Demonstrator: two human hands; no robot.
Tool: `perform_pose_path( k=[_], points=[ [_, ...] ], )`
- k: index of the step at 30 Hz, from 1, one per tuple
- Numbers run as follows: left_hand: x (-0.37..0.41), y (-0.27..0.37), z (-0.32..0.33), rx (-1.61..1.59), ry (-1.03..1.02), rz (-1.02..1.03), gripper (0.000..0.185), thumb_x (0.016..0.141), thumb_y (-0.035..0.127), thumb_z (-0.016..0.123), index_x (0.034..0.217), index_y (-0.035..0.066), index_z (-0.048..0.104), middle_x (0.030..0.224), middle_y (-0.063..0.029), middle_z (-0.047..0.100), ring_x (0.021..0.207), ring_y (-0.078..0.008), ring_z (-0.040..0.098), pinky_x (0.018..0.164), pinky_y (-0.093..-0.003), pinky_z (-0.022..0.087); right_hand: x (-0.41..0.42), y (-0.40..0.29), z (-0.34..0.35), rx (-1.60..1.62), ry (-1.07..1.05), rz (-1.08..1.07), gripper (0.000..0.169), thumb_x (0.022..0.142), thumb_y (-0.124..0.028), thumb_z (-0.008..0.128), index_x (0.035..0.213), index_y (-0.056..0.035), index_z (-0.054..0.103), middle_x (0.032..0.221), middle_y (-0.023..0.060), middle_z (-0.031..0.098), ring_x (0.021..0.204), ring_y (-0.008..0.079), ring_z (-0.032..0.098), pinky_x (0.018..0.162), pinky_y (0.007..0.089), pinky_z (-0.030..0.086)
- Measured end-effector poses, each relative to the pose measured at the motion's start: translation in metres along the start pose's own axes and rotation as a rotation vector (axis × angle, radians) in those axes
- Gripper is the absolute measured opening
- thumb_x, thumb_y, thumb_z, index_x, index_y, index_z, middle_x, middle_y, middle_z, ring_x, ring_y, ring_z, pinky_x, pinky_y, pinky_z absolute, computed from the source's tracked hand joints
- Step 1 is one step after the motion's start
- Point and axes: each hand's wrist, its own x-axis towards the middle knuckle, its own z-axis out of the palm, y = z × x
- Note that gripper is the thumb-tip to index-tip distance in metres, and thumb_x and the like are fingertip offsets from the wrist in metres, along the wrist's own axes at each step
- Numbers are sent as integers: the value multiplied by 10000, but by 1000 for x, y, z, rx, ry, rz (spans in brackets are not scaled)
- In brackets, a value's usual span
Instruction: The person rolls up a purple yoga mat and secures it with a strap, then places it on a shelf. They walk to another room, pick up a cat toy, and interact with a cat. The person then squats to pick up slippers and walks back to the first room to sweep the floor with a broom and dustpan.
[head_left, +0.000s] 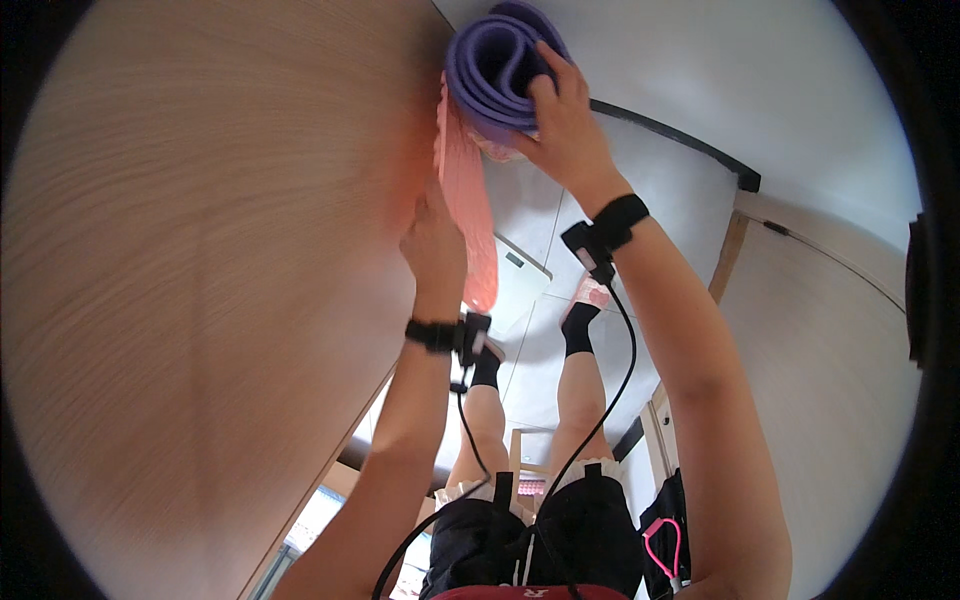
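Observation:
A rolled purple exercise mat stands in the corner between the wood-grain panel and the white wall, its spiral end facing me. My right hand grips the near side of that end, some fingers over the rim of the roll. Below the mat a long pink item with a wavy edge runs along the panel; its material is unclear. My left hand is at the pink item's left edge, between it and the panel, fingers curled and slightly blurred. Whether it grips the item is not visible. Both wrists wear black straps with small cabled devices.
The large wood-grain panel fills the left side. On the tiled floor lies a white scale with a small display, near my feet. A pale door stands at right. A black bag with a pink loop is at lower right.

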Motion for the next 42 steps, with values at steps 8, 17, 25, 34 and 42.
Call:
perform_pose_path(
  k=[8,17,25,34,42],
  points=[
    [36,-11,18,247,-136,123,429,817,49,493,1231,19,383,1133,-214,513,983,-320,578,704,-350,521,13,-9,23,24,-1,2,446,673,-81,664,1073,-117,470,1364,125,306,1253,477,223,938,511,393],
    [14,-11,15,378,6,248,544,805,26,502,1313,117,329,1242,-149,421,1043,-308,456,856,-379,397,-120,77,27,557,240,618,501,746,-144,613,1198,-53,415,1213,196,423,1107,338,416,900,403,388],
    [-8,-31,51,471,-58,373,480,769,13,509,1229,133,442,1252,-115,450,1062,-297,457,887,-397,360,-438,108,154,176,-637,1121,240,744,-165,516,928,-17,557,887,197,617,869,355,579,751,404,456],
    [-36,-19,24,190,74,506,419,723,-66,439,1113,53,536,1211,-176,476,1096,-336,446,887,-448,351,-435,51,228,155,-592,1199,284,774,-104,491,1050,-36,512,1086,196,507,1009,366,524,810,429,464],
    [-237,-85,182,-363,-861,60,262,707,-12,479,948,56,557,863,-148,603,815,-340,571,709,-385,471,-443,129,281,-202,-664,850,623,661,-126,701,1207,-39,414,1073,129,517,1015,327,507,818,390,456]
  ],
)
